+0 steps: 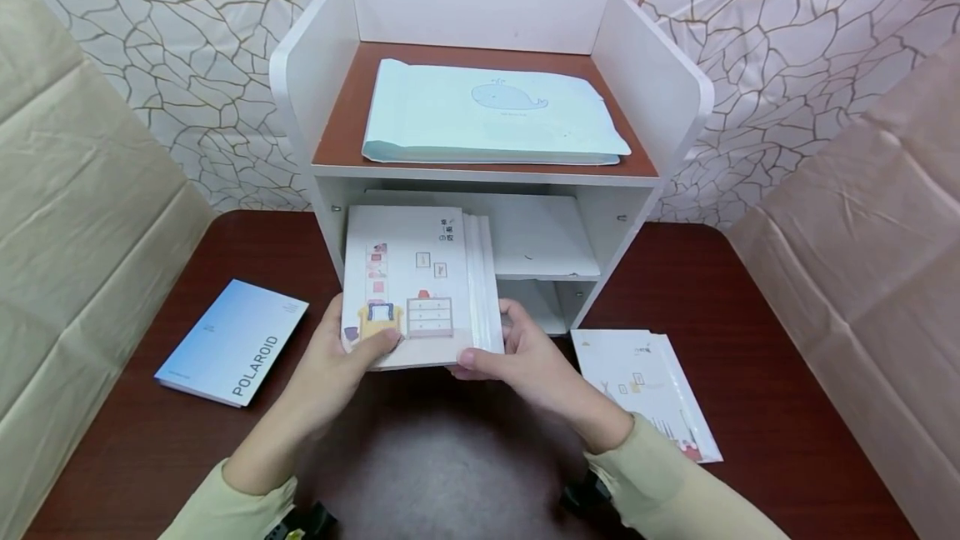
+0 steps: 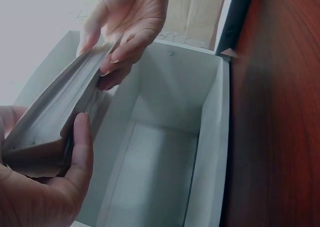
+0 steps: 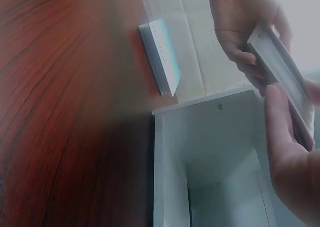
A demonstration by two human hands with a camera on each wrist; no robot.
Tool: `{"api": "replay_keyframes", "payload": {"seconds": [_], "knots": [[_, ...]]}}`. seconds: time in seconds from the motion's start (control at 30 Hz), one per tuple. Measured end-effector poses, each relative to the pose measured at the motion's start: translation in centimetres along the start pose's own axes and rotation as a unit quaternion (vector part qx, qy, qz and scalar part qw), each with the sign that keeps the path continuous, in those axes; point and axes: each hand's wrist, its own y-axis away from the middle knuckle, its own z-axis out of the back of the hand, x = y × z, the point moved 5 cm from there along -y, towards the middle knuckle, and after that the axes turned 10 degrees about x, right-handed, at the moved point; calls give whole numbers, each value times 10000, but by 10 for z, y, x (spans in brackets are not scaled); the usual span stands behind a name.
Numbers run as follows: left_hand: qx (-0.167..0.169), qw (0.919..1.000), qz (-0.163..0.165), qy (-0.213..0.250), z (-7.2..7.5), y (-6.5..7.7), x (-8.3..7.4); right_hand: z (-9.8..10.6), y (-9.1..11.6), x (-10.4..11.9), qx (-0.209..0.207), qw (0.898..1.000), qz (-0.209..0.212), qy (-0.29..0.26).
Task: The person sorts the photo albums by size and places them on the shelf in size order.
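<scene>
Both hands hold a white album [image 1: 405,273] with printed furniture drawings, in front of the shelf. My left hand [image 1: 337,365] grips its left lower corner, thumb on the cover. At the lower right corner my right hand [image 1: 536,369] pinches it, thumb on top and fingers beneath. The left wrist view shows the page edges of the album [image 2: 55,107] between the two hands. From the right wrist the album [image 3: 282,67] appears tilted, held at both ends.
A white shelf unit [image 1: 690,98] with a brown top board stands ahead. On the board lies a pale blue whale-print album [image 1: 487,115]. A blue POLAROID album [image 1: 232,340] lies on the dark table [image 1: 112,440] at left; another white album [image 1: 637,382] lies at right.
</scene>
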Motion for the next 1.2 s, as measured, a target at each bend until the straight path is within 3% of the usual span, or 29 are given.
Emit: {"api": "replay_keyframes", "payload": {"seconds": [0.1, 0.33, 0.5, 0.87, 1.2], "knots": [[167, 9996, -66, 239, 0, 3, -5, 1, -1, 2, -137, 9998, 64, -144], [661, 9908, -599, 1013, -2, 4, -11, 2, -6, 6, -124, 9998, 145, -102], [759, 9879, -613, 1207, -2, -2, -7, 3, -11, 9, -256, 9994, 201, -68], [804, 9799, -573, 1734, 1, -15, -3, 7, -21, 10, -626, 9976, 215, -204], [357, 9802, -685, 1824, 4, -26, -1, 10, -28, 6, -947, 9952, 152, -195]]}}
